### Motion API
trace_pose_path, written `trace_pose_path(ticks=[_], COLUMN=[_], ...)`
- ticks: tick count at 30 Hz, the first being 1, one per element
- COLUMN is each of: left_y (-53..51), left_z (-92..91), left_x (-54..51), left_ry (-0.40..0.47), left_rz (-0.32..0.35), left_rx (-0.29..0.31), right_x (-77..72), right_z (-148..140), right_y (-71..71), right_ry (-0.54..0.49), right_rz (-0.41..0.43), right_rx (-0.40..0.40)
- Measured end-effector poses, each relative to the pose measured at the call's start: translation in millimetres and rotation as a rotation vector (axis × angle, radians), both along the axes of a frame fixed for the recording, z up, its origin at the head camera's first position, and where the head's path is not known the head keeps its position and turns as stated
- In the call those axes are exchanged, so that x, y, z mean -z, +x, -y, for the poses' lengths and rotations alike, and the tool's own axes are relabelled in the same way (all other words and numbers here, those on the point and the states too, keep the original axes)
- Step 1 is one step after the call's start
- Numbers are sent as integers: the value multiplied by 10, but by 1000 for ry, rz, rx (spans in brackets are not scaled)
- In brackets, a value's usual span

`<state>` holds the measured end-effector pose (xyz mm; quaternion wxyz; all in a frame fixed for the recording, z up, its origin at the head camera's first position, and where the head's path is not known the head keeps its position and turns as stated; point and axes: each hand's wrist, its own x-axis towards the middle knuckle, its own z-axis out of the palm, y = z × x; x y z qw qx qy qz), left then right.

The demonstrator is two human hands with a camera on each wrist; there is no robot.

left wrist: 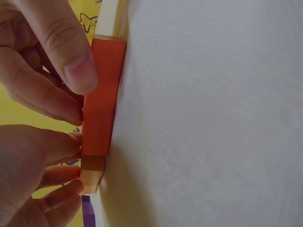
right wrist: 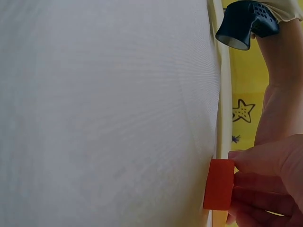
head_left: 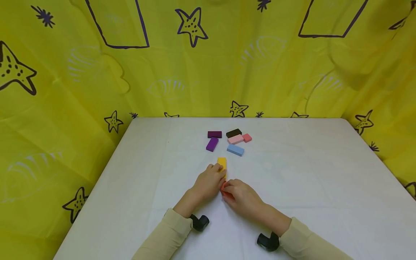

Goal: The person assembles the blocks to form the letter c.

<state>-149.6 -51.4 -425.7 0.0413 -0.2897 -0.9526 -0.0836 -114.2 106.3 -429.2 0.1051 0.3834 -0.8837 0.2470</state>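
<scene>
Near the middle of the white table, a yellow block (head_left: pixel 222 161) lies lengthwise with an orange-red block (left wrist: pixel 104 97) at its near end. My left hand (head_left: pixel 209 180) grips the yellow block, its fingers bent over it and covering part of it. With thumb and fingertips, my right hand (head_left: pixel 243 198) pinches the orange-red block, which is mostly hidden from above. In the left wrist view the two blocks stand end to end, touching or nearly so. The right wrist view shows the orange-red block (right wrist: pixel 219 184) with fingers close beside it.
Behind the hands lie a light blue block (head_left: pixel 235 150), a purple block (head_left: pixel 212 144), a dark maroon block (head_left: pixel 215 134), a black block (head_left: pixel 234 133), a pink block (head_left: pixel 235 139) and a small coral block (head_left: pixel 247 138). A yellow patterned curtain (head_left: pixel 214 79) surrounds the table (head_left: pixel 312 180).
</scene>
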Motion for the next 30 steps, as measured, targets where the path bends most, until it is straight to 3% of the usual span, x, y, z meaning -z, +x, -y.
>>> trace_pose_path(ticks=[8,15,25,30], left_y=[-15,-46,-69,-70], left_z=[-1,-2,23,25], left_x=[-4,-22,-22,-24], left_ry=[18,-19,68,125], left_rz=[-12,-50,-49,-33], left_rx=[23,28,38,34], right_x=[7,5,-71,-183], right_z=[-6,-1,24,-5], right_y=[-21,-35,-64,-124], right_ry=[1,-7,-4,-1], right_rz=[10,12,70,107], right_rx=[1,10,43,109])
